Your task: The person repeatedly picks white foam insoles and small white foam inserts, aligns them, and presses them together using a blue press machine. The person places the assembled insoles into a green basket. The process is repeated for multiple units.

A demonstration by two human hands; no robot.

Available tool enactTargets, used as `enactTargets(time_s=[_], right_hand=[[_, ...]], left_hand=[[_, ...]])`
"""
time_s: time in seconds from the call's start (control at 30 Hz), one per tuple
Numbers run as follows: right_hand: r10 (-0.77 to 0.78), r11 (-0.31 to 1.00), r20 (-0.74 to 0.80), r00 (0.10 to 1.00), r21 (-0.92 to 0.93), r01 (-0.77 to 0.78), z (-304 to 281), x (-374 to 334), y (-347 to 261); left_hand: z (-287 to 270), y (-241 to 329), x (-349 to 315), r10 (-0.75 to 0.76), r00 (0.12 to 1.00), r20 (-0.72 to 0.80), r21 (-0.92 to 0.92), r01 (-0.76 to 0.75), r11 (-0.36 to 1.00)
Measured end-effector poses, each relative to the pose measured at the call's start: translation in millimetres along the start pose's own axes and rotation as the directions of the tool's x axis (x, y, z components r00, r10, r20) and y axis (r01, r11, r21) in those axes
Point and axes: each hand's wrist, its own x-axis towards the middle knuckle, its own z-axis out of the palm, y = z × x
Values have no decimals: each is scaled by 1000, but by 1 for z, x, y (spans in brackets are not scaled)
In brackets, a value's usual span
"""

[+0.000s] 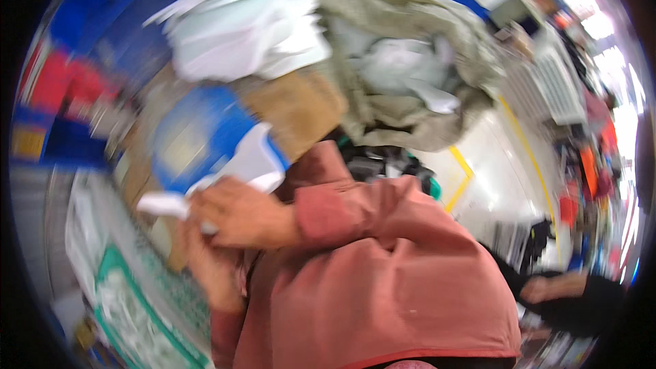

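Note:
A bent white piece (pixel 253 160), thin like cloth or foam sheet, sticks out on both sides of my right hand (pixel 239 215), whose curled fingers grip it. My left hand (pixel 208 266) is close below, touching or nearly touching the right one; motion smears its fingers, and whether they pinch the piece is unclear. A small grey thing (pixel 208 229) shows between the hands, too blurred to name. Just beyond them lies a round blue surface (pixel 198 130) with a pale worn patch, partly covered by the white piece.
Brown cardboard (pixel 301 106) lies beside the blue round surface. Behind it is a stack of white sheets (pixel 246 34). A large open olive sack (pixel 383 123) holds white pieces. A white-and-green bag (pixel 137 287) is at lower left. Another person's arm (pixel 557 287) shows at right.

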Motion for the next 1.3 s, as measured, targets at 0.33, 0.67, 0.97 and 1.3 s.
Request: enactTargets(time_s=[0.33, 0.67, 0.97, 1.3], right_hand=[[-11, 997, 537, 844, -63, 53, -37, -14, 20], [-11, 999, 533, 846, 39, -12, -32, 23, 51], [75, 997, 626, 776, -28, -73, 2, 43, 83], [92, 995, 622, 778, -28, -96, 21, 37, 95]], left_hand=[[-23, -37, -13, -155, 988, -3, -278, 148, 949], [-81, -42, 40, 159, 987, -39, 356, -135, 925], [-87, -61, 90, 335, 932, -135, 627, -182, 758], [-91, -79, 110, 362, 928, -83, 737, -187, 649]])
